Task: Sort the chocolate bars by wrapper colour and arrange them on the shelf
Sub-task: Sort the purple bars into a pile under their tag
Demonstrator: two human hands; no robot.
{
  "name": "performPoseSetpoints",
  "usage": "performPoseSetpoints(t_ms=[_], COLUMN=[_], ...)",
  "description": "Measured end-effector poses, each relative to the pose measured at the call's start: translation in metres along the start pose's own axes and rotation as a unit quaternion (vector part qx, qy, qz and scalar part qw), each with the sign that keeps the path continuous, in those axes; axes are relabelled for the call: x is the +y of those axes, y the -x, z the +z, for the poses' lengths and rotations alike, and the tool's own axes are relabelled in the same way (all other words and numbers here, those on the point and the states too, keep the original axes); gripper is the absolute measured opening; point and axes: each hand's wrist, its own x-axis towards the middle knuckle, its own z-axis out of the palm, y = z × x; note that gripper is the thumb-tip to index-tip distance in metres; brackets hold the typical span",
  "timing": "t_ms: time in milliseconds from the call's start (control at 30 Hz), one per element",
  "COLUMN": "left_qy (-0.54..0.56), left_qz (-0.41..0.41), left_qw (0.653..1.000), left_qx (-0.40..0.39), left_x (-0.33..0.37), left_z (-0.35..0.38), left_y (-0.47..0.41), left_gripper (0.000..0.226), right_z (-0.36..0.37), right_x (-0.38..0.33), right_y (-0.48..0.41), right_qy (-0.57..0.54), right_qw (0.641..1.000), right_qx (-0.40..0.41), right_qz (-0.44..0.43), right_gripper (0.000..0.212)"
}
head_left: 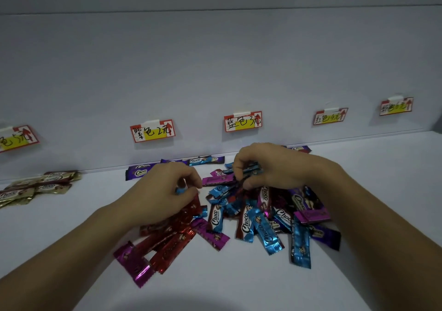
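Note:
A mixed pile of chocolate bars (253,217) in red, blue, pink and purple wrappers lies on the white shelf (239,286). My left hand (165,186) is over the pile's left side, its fingers curled and pinching a small blue wrapper. My right hand (270,167) is above the pile's far side and grips a bunch of blue bars (248,169). Gold bars (38,186) lie grouped at the far left. Purple bars (140,170) sit by the back wall, with a blue bar (199,160) just to their right.
Price labels hang on the back wall: a purple label (152,130), a blue label (242,121), a red label (330,116), one at far right (396,106), one at far left (18,138). Another purple bar (299,148) lies behind my right hand.

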Motion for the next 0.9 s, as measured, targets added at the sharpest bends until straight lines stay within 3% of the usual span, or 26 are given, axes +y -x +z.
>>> performPoseSetpoints(t_ms=[167, 233, 333, 600, 733, 900], left_qy=[-0.101, -0.148, -0.182, -0.162, -0.082, 0.159], left_qz=[0.011, 0.011, 0.004, 0.025, 0.033, 0.022], left_qw=[0.994, 0.989, 0.983, 0.986, 0.996, 0.987], left_qx=[0.029, 0.013, -0.008, -0.031, -0.026, 0.009], left_x=[0.01, 0.005, 0.001, 0.007, 0.018, 0.029], left_z=[0.006, 0.016, 0.028, 0.042, 0.042, 0.023], left_y=[-0.06, -0.084, -0.105, -0.109, -0.098, -0.08], left_gripper=[0.033, 0.041, 0.035, 0.036, 0.04, 0.039], right_z=[-0.01, -0.009, -0.01, -0.017, -0.016, -0.017], right_x=[0.016, 0.021, 0.029, 0.036, 0.035, 0.027], right_y=[0.003, 0.003, 0.004, 0.006, 0.006, 0.006], right_qy=[-0.11, -0.111, -0.107, -0.116, -0.118, -0.153], right_qw=[0.991, 0.988, 0.983, 0.971, 0.967, 0.951], right_qx=[0.071, 0.105, 0.151, 0.206, 0.224, 0.267], right_qz=[-0.002, -0.003, 0.0, 0.016, 0.018, 0.023], right_gripper=[0.015, 0.016, 0.017, 0.017, 0.017, 0.017])
